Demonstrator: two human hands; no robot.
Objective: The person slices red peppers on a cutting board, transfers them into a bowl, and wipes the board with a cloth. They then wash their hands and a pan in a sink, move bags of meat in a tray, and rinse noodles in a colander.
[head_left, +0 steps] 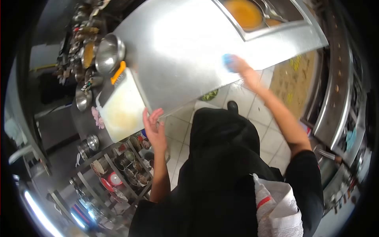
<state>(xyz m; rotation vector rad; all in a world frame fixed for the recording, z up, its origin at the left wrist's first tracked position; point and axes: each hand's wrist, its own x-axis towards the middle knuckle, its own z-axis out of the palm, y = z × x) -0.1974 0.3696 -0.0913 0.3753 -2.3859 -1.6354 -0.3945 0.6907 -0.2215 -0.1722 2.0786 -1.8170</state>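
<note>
My right hand [241, 66] is closed on a bunched blue cloth [228, 62], blurred by motion, against the steel counter [177, 67] near its front edge. Fingers apart, my left hand [155, 128] rests at the near right corner of a white cutting board [123, 108] and holds nothing. The board is stained yellowish in its middle. An orange-handled tool [118, 73] lies at the board's far end, beside a steel bowl [110, 53].
A pot of orange liquid [242, 14] sits in the counter's opening at the top. Beside the board lies a pink cloth [97, 117]. Shelves with containers [132, 162] stand below at left. A brown mat [292, 85] covers floor to the right. A white towel [278, 205] hangs at my apron.
</note>
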